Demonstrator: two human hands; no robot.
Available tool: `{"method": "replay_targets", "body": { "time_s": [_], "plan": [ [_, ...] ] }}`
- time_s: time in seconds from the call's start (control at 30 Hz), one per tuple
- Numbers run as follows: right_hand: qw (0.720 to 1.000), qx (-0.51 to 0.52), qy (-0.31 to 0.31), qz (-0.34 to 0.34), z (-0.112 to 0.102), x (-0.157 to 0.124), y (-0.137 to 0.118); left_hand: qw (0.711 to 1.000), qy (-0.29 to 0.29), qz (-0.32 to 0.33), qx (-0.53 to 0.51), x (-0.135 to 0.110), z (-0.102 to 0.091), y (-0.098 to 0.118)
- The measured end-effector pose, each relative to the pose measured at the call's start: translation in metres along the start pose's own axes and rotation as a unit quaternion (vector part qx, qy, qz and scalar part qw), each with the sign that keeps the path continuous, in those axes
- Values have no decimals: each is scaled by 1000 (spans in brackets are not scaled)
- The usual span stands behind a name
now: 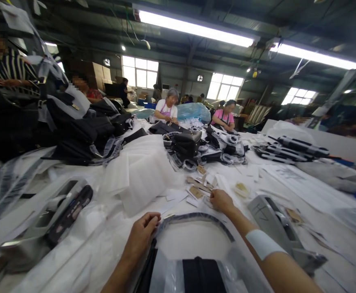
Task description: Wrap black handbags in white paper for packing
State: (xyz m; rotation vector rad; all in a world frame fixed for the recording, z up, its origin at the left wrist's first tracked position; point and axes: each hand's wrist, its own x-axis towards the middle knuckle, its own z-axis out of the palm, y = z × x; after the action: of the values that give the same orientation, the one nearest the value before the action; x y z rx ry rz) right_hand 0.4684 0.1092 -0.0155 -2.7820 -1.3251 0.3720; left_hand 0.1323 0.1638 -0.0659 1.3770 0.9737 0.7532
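My left hand (143, 234) is closed on the left end of a curved black strap (193, 219) that arches over a plastic-wrapped black bag (200, 274) at the near edge. My right hand (222, 200) reaches forward, its fingers curled down onto a scatter of small white and brown paper tags (197, 189); what they pinch is hidden. A white band wraps my right forearm.
White foam sheets (141, 171) lie stacked ahead on the table. A grey tape dispenser (275, 224) stands at the right. Piles of black bags (184, 148) cover the middle and left. Several people work at the far side and at the left.
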Motion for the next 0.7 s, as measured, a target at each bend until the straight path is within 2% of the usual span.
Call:
{"method": "replay_targets", "body": {
  "time_s": [0.13, 0.27, 0.33, 0.4, 0.5, 0.6, 0.7],
  "plan": [
    [1000, 0, 10, 11, -10, 2, 6, 997, -14, 58, 53, -2, 3, 2],
    [999, 0, 37, -3, -29, 3, 13, 996, -17, 62, 54, -3, 4, 6],
    [999, -9, 29, -18, -32, 2, 12, 996, -16, 65, 56, -3, 4, 8],
    [999, -23, 1, -36, -28, -3, 6, 995, -17, 71, 60, -5, 4, 11],
    [998, -45, -29, -46, -10, -12, -10, 994, -15, 79, 68, -7, 3, 13],
    [998, -46, -14, -34, 7, -19, -22, 994, -9, 83, 70, -9, 2, 12],
    [1000, 6, 10, -12, 7, -17, -21, 994, -2, 80, 70, -10, 1, 11]
  ]
}}
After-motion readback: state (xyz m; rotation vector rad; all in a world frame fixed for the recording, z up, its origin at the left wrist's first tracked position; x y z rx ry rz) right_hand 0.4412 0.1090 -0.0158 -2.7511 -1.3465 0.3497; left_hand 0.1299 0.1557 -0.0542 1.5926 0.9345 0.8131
